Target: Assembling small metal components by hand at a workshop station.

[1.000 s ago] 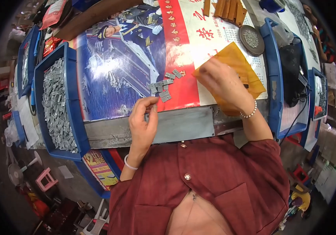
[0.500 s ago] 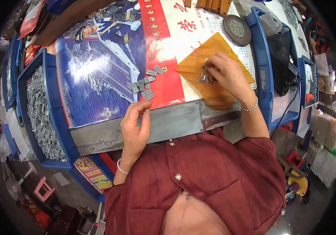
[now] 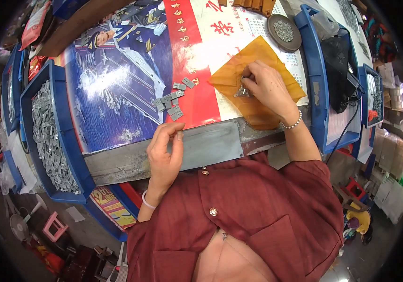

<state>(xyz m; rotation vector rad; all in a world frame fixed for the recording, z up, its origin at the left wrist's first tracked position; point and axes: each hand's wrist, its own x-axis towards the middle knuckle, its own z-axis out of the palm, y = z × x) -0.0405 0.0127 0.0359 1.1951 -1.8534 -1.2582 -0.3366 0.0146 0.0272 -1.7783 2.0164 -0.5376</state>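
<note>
My right hand (image 3: 267,87) is over an orange sheet (image 3: 232,70), its thumb and fingertips brought together at a small pile of shiny metal pieces (image 3: 242,91). Whatever lies between those fingertips is hidden. At the near edge of the table is my left hand (image 3: 165,149), loosely curled, with a gap between thumb and index finger and nothing visible in it. Just beyond its fingers lie several flat grey metal plates (image 3: 167,101), some overlapping, on a glossy printed poster (image 3: 117,94).
A blue bin (image 3: 60,136) full of grey metal parts stands at the left. To the far right of the sheet sits a round dark dish (image 3: 283,33) of tiny metal pieces. Another blue bin (image 3: 319,84) at the right holds a black bag (image 3: 335,70). A grey plate (image 3: 213,145) lines the table's front edge.
My right hand has shifted slightly left and down, its fingers now closer together over the metal pieces. My left hand has stayed nearly in place.
</note>
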